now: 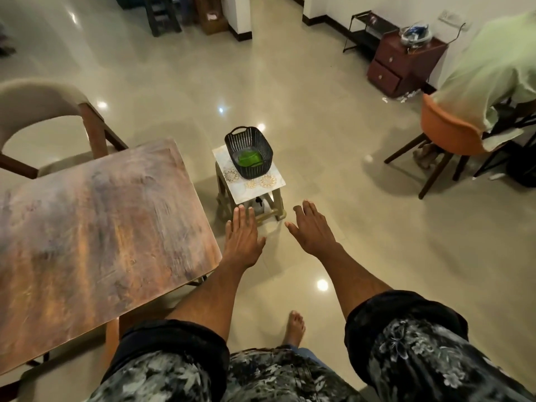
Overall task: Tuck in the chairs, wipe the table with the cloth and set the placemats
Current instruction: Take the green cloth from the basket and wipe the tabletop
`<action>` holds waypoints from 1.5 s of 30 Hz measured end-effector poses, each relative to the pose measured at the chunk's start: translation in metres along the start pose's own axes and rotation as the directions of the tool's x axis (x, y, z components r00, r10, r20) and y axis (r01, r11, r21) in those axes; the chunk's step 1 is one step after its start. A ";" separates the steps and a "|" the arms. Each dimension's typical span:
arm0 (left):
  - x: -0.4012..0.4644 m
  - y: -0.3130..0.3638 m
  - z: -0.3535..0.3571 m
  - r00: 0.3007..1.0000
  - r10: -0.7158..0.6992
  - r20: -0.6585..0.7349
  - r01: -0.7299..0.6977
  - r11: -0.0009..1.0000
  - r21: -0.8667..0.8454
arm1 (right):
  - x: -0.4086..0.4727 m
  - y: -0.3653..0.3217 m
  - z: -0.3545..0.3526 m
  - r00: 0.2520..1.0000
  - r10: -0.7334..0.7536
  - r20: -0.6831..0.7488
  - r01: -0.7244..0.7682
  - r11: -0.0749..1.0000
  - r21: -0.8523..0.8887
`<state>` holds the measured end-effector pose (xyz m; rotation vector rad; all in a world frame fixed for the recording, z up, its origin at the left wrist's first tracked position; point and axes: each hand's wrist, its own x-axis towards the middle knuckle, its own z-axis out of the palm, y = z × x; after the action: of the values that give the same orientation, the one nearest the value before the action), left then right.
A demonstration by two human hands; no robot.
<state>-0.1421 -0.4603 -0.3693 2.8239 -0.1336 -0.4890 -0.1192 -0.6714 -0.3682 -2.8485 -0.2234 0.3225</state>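
Note:
The wooden table [95, 227] fills the left side, its top bare. A beige chair [37, 105] with brown legs stands at the table's far end, pulled back from it. A black basket [249, 152] sits on a small patterned stool [261, 184] just past the table's right corner, and a green cloth [250, 159] lies inside the basket. My left hand [242, 236] and my right hand [311, 230] both reach forward over the floor with fingers straight, holding nothing, just short of the stool.
At the right a person in a light green shirt [490, 71] sits on an orange chair [443, 132]. A dark red drawer cabinet [403, 65] stands by the far wall. The glossy tiled floor [333, 140] spreads between them. My bare foot [294, 329] is below.

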 end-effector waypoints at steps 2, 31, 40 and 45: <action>0.018 0.007 -0.008 1.000 -0.010 -0.026 0.010 1.000 -0.004 | 0.021 0.009 -0.008 1.000 -0.025 -0.005 0.025 1.000 -0.001; 0.218 0.018 -0.057 0.999 -0.047 0.001 0.047 0.998 0.047 | 0.207 0.070 -0.055 0.998 -0.057 0.038 0.058 0.997 -0.040; 0.298 0.040 -0.069 0.985 -0.170 -0.011 0.170 0.986 -0.001 | 0.311 0.114 -0.079 0.981 -0.176 0.078 0.179 0.983 -0.039; 0.323 0.049 -0.076 0.964 -0.263 -0.047 0.260 0.964 -0.061 | 0.352 0.114 -0.086 0.954 -0.266 0.138 0.273 0.961 -0.038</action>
<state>0.1848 -0.5320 -0.3890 2.8109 0.2640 -0.4620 0.2544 -0.7376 -0.3888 -2.8043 -0.6509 0.4520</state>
